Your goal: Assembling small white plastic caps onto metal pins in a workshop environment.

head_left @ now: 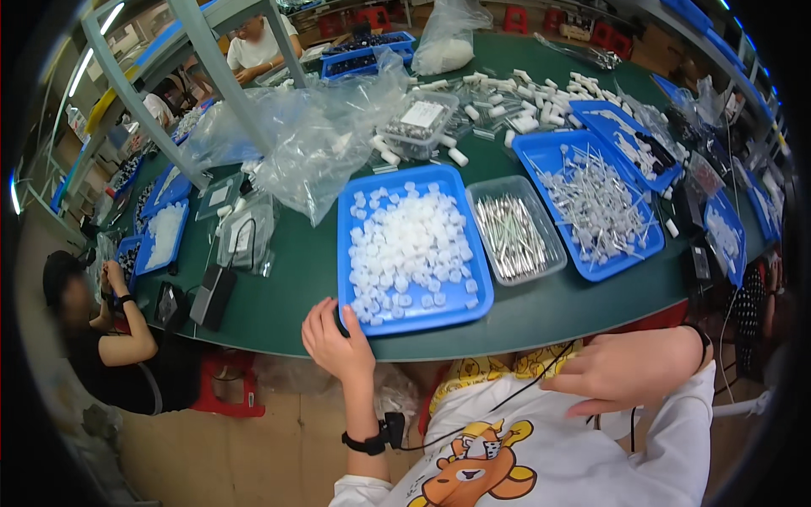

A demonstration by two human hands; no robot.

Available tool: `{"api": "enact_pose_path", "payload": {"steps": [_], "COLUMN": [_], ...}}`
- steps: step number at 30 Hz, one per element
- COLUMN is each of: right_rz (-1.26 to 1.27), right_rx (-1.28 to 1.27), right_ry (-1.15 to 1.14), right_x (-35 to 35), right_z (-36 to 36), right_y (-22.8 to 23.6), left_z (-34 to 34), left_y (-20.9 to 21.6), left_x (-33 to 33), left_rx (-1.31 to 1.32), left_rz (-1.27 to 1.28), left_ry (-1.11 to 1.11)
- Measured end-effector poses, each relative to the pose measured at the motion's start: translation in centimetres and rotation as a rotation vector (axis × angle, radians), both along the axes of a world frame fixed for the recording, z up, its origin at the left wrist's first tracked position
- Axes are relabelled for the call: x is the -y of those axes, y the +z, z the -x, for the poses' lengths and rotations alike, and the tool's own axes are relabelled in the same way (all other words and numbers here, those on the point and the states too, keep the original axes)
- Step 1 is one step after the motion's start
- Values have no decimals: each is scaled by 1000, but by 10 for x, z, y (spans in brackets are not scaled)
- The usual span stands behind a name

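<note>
My left hand (338,338) is at the table's front edge, by the near left corner of a blue tray (478,314). Its fingers are stretched and slightly apart, with nothing in them; whether the thumb touches the tray rim I cannot tell. Many small translucent white plastic pieces (410,241) lie spread in that tray. My right hand (629,363) is held in front of my body, short of the table edge, fingers extended leftward and apart, holding nothing visible. Right of the tray stands a clear plastic box (553,264) of thin metal rods (511,232).
A second blue tray (596,272) holds white-headed pins (596,203). White cylinders (541,101), plastic bags (312,139) and a lidded clear box (416,127) lie farther back. A grey metal frame (224,76) stands at left. Another person (122,338) sits at the left. A black cable runs from my left wrist.
</note>
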State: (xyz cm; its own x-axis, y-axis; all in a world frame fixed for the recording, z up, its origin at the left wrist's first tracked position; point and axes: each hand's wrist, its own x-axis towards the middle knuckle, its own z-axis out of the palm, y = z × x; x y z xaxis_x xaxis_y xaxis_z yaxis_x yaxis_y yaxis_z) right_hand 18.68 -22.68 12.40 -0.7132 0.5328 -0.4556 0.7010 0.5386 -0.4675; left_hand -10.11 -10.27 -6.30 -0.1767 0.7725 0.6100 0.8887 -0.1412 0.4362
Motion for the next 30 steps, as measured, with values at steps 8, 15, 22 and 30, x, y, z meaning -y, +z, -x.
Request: {"api": "enact_pose_path", "payload": {"steps": [8, 15, 22, 30], "right_rz": [-662, -768, -645, -619], "right_rx": [30, -184, -200, -206], "right_ry": [-452, -581, -628, -643], "right_x": [1, -9, -18, -17], "right_z": [-26, -72, -83, -84], "right_y": [-97, -152, -153, -150], "left_z": [0, -4, -9, -6], "left_y": [-3, 2, 13, 12], "left_x": [4, -1, -8, -8], "left_rx": [-64, -104, -152, -77], "left_rz": [58, 151, 242, 272], "left_ry": [19, 19, 15, 27]}}
